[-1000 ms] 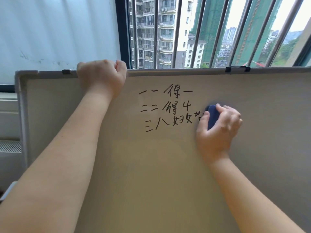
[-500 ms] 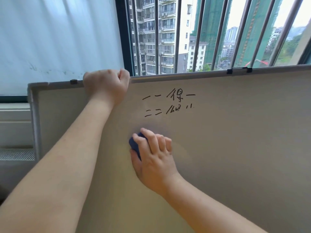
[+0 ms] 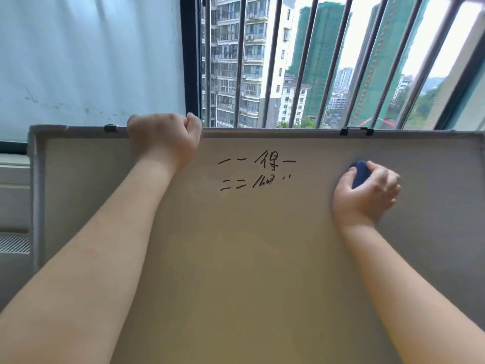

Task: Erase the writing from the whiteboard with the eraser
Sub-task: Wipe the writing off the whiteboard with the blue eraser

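The whiteboard stands upright in front of me, grey-framed, filling the lower view. Black handwriting sits in its upper middle: a full top line and, below it, a second line with its lower half wiped off. My left hand is clenched over the board's top edge, left of the writing. My right hand presses a dark blue eraser against the board, to the right of the writing at the height of its two lines. Most of the eraser is hidden by my fingers.
Behind the board is a window with vertical metal bars and a dark frame post. A pale curtain hangs at the left. Two black clips sit on the board's top edge. A radiator grille lies low left.
The third line of writing and the lower part of the second were wiped away. My right hand swept left and down with the eraser, then back up to the right of the writing.
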Demonstrator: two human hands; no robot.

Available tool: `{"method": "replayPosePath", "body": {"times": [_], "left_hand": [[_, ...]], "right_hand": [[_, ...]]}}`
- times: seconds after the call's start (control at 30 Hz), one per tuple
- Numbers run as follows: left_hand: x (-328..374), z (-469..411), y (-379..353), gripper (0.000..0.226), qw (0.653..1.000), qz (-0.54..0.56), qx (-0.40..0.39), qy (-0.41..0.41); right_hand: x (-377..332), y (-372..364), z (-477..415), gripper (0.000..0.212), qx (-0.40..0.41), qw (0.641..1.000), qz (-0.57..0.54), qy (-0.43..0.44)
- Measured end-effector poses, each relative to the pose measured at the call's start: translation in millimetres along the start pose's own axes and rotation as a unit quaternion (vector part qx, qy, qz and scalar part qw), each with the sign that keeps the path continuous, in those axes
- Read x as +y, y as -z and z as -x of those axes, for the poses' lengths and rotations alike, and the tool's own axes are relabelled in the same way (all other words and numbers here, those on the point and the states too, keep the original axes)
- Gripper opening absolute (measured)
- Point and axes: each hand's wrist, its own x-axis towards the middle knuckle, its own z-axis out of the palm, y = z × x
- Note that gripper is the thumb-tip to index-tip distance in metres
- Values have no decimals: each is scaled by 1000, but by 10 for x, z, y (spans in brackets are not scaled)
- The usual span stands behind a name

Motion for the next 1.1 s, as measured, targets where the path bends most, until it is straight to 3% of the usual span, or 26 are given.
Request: {"method": "replayPosePath", "body": {"times": [0.1, 0.23, 0.43, 0.67, 0.77, 0.93, 1.1], "left_hand": [[-42, -9, -10, 49, 1000, -5, 0, 7], [-7, -12, -20, 51, 1000, -6, -17, 11], [-10, -24, 0, 48, 1000, -6, -25, 7], [-32, -23, 49, 52, 999, -6, -43, 4], [3, -34, 34, 52, 999, 2, -42, 3], [-36, -27, 3, 53, 999, -1, -44, 0], [16, -32, 18, 48, 999, -3, -50, -6]], "right_hand": [[-194, -75, 114, 37, -6, 1000, -9, 3], [-675, -171, 481, 34, -77, 990, -51, 110], [-1221, -187, 1516, 35, -188, 905, -115, 363], [-1183, -102, 1610, 33, -245, 840, -154, 459], [-1119, -130, 1291, 33, -236, 872, -149, 403], [-880, -201, 515, 32, -152, 959, -119, 205], [-512, -193, 56, 34, -39, 996, -54, 55]]}}
